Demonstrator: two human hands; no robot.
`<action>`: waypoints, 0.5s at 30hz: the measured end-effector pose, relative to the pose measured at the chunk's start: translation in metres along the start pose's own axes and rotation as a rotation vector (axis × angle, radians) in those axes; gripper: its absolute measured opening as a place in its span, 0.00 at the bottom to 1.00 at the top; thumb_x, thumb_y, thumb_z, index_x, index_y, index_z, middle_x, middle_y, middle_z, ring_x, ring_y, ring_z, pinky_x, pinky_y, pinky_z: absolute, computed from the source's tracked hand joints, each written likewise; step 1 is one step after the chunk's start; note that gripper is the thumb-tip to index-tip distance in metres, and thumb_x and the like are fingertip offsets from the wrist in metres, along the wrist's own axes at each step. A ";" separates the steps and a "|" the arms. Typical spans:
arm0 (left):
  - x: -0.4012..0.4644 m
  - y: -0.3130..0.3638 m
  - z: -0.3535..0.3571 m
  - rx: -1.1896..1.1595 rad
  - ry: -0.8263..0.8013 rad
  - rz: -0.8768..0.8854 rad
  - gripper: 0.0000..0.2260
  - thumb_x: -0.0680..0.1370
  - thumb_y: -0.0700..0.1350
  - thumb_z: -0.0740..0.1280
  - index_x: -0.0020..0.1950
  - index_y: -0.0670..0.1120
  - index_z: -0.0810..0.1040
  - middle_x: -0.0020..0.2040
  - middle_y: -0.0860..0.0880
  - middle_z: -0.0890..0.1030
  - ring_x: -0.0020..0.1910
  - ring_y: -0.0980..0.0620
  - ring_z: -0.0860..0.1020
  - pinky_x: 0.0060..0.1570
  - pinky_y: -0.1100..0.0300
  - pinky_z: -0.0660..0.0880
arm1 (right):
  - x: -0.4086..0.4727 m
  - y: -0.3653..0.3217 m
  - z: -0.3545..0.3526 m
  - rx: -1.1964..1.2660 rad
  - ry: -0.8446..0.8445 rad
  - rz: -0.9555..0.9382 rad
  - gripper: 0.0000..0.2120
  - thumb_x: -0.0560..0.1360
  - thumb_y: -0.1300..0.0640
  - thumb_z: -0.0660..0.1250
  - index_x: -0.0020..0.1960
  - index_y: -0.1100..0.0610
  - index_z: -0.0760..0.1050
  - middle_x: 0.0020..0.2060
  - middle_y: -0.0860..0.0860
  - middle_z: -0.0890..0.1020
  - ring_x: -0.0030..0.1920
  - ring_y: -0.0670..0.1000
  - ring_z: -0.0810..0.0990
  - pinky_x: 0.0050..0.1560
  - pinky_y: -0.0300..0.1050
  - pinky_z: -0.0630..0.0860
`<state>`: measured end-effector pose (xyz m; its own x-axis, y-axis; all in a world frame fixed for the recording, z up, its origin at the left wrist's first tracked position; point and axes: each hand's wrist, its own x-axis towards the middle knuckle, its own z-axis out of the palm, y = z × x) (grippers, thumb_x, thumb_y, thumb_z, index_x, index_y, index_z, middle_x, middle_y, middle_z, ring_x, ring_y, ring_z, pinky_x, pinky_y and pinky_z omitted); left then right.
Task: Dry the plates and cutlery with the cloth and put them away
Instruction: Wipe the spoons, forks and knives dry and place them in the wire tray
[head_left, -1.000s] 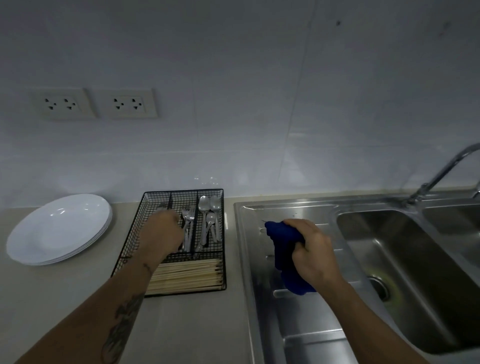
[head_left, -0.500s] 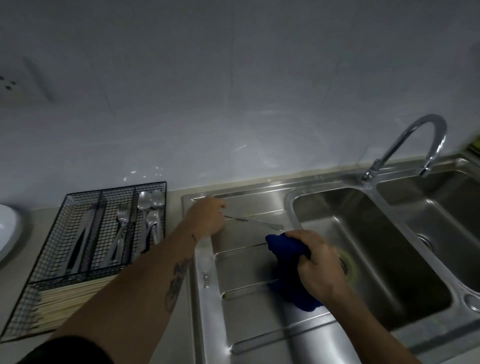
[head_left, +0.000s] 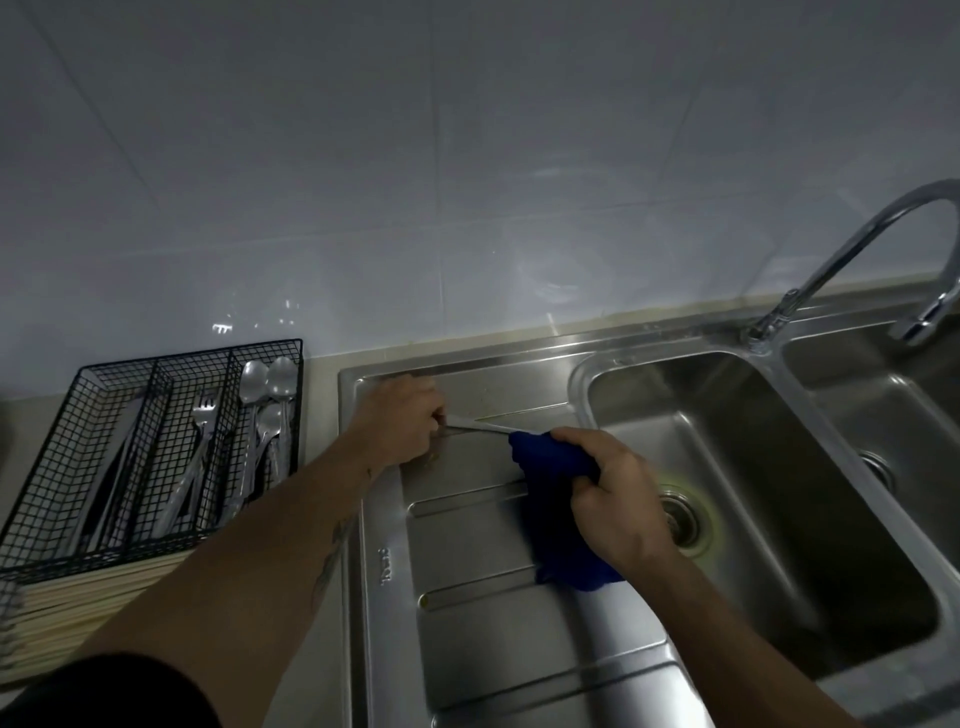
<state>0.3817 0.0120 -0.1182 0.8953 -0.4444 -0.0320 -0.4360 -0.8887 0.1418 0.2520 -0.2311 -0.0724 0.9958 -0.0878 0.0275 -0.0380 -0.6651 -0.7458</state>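
Cutlery is the matter in hand: one thin metal piece (head_left: 478, 426), a knife or a handle by its narrow flat shape, too slim to name surely, now lies bridged between both hands above the draining board (head_left: 519, 649). A second ago the left hand (head_left: 400, 426) was down in the wire tray (head_left: 83, 415); half a second ago it had crossed to the board and was reaching for this piece. Now its fingers are curled round one end, while the right hand (head_left: 618, 499) clutches the blue cloth (head_left: 556, 462) bunched over the other end. By my judgement the previous item is stowed and wiping of this one has just begun. The cloth looks soft and thick, hanging in a loose fold below the fist. The board is brushed steel with raised ribs, beside a deep steel basin (head_left: 753, 493) and a curved chrome tap (head_left: 841, 260). The tray is black mesh in narrow compartments, holding glossy spoons (head_left: 267, 382), a fork (head_left: 202, 415) and, nearest the camera, pale wooden chopsticks (head_left: 78, 597).
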 end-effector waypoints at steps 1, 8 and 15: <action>-0.001 -0.001 0.000 0.017 -0.008 0.007 0.08 0.76 0.48 0.63 0.51 0.54 0.80 0.51 0.56 0.77 0.52 0.52 0.75 0.50 0.54 0.72 | 0.000 0.001 0.001 0.006 -0.004 0.010 0.29 0.68 0.73 0.61 0.59 0.46 0.79 0.53 0.42 0.79 0.51 0.40 0.73 0.50 0.17 0.61; -0.004 0.002 -0.006 0.152 -0.025 0.049 0.08 0.76 0.44 0.62 0.50 0.51 0.79 0.49 0.54 0.78 0.49 0.50 0.76 0.49 0.51 0.75 | -0.001 0.003 0.011 0.032 0.008 0.035 0.29 0.68 0.73 0.61 0.61 0.47 0.79 0.55 0.44 0.80 0.54 0.42 0.74 0.52 0.16 0.60; -0.023 0.025 -0.019 -0.189 -0.056 -0.126 0.09 0.73 0.37 0.65 0.51 0.45 0.81 0.50 0.47 0.82 0.50 0.45 0.79 0.50 0.54 0.76 | -0.016 -0.020 0.002 -0.037 0.220 -0.131 0.26 0.66 0.70 0.60 0.60 0.55 0.81 0.57 0.45 0.79 0.57 0.44 0.75 0.59 0.19 0.60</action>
<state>0.3523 0.0024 -0.0951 0.9329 -0.3412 -0.1155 -0.2911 -0.9029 0.3163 0.2369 -0.2149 -0.0592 0.9504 -0.1553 0.2694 0.0833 -0.7076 -0.7017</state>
